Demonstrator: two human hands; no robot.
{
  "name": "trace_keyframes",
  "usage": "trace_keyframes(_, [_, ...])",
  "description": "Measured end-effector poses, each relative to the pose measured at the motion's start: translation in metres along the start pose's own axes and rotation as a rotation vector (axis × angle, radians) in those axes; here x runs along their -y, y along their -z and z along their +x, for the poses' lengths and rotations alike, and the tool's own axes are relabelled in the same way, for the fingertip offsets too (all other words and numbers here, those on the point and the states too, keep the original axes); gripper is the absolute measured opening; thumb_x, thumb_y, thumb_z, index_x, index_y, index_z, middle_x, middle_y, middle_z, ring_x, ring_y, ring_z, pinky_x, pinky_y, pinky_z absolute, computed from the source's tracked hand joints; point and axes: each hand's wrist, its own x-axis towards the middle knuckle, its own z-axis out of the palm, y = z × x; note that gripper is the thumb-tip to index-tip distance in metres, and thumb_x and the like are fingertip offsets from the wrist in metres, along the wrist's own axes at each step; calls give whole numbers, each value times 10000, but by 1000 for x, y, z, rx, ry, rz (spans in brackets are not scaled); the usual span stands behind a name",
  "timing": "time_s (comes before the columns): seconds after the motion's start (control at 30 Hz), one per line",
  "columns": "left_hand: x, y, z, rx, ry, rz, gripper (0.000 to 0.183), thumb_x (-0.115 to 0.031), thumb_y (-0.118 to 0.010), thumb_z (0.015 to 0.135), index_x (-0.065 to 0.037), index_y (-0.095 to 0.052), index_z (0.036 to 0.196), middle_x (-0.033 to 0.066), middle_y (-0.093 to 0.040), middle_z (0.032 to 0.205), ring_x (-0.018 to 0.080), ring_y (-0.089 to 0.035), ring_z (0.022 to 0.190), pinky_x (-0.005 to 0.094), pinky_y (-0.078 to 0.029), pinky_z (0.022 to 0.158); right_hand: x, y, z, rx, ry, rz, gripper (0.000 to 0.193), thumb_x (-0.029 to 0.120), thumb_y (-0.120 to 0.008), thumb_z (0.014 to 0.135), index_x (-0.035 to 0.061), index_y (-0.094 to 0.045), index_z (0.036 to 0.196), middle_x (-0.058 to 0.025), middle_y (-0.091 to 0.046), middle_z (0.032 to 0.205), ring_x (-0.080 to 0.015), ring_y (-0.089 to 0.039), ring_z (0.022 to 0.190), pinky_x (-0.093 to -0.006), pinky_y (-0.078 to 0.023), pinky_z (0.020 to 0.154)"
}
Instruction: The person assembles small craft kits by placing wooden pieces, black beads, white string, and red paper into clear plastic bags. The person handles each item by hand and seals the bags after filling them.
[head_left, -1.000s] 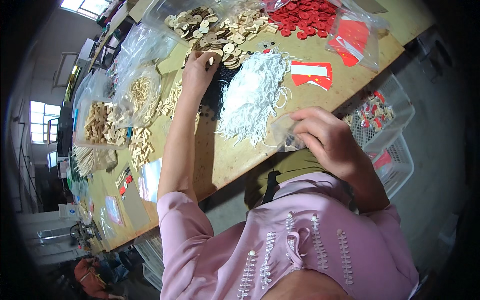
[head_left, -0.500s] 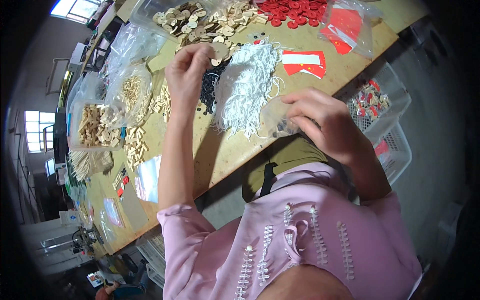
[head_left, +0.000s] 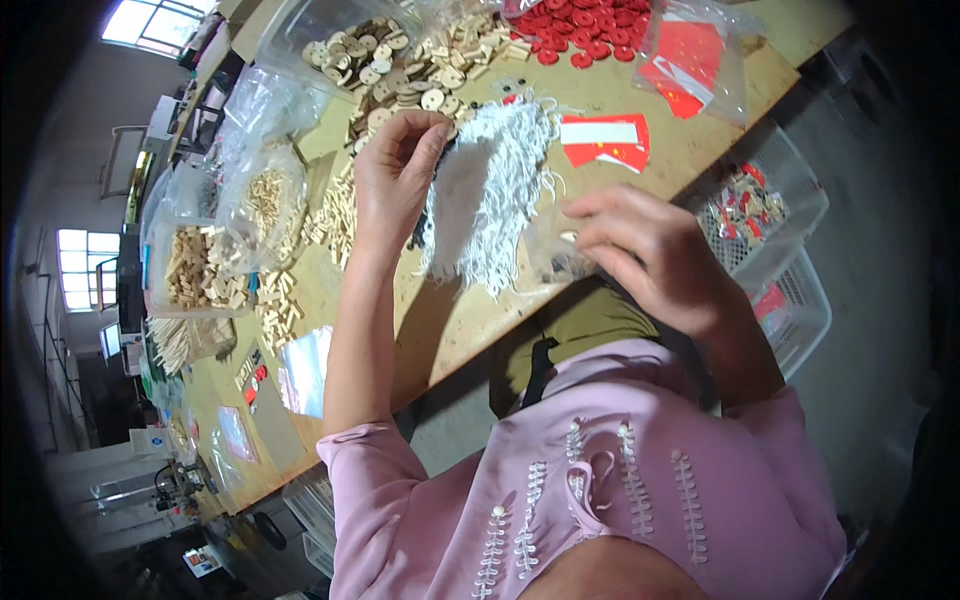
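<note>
My left hand (head_left: 400, 175) is raised over the table by the heap of white strings (head_left: 490, 200), thumb and finger pinched. At its fingertips shows the edge of a small wooden disc (head_left: 451, 130), mostly hidden. My right hand (head_left: 655, 250), slightly blurred, is closed on a small clear plastic bag (head_left: 545, 245) at the table's front edge. Dark pieces and a pale piece show inside the bag. Beyond my left hand lie loose round wooden discs with holes (head_left: 433, 99). Small black pieces are partly covered by that hand and the strings.
Red discs (head_left: 585, 25) and a bag of red flag cards (head_left: 690, 60) lie at the back; more flag cards (head_left: 605, 140) sit nearer. A tub of wooden blocks (head_left: 200, 270) stands left. White plastic baskets (head_left: 800, 210) are at the right, below the tabletop.
My left hand has come nearer and slightly right, away from the wooden discs, and the disc in it now shows less. My right hand stays by the table edge with the bag.
</note>
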Motion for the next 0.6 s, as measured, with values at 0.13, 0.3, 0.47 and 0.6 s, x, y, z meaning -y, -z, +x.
trace_keyframes(0.13, [32, 2, 50, 46, -42, 446, 140, -53, -685, 978, -41, -735, 1107, 56, -727, 933, 125, -662, 790, 281, -528, 717, -6, 5, -3, 5, -43, 87, 135, -55, -736, 863, -8, -688, 980, -155, -699, 1174, -319, -713, 1015, -380, -575, 854])
trace_keyframes(0.3, [69, -4, 117, 157, -315, 907, 303, -55, -672, 910, -142, -725, 1195, 151, -674, 1107, 341, -695, 997, 439, -570, 846, -7, 10, -5, -6, -95, 168, 144, -70, -733, 862, -15, -685, 987, -152, -692, 1177, -304, -711, 1018, -369, -576, 840])
trace_keyframes(0.47, [84, -17, 167, 344, -174, 1156, 424, -58, -686, 882, -172, -682, 1291, 117, -644, 1252, 352, -680, 1079, 447, -565, 931, -13, 14, -2, 24, -117, 185, 163, -71, -744, 845, 3, -699, 984, -136, -691, 1172, -303, -691, 1037, -375, -569, 865])
trace_keyframes(0.6, [95, -19, 187, 419, -235, 1127, 400, -109, -741, 840, -123, -704, 1239, 149, -671, 1134, 358, -701, 1000, 449, -562, 911, -23, 14, -1, 24, -81, 205, 168, -75, -716, 859, -13, -674, 1009, -169, -665, 1161, -355, -692, 1011, -409, -573, 836])
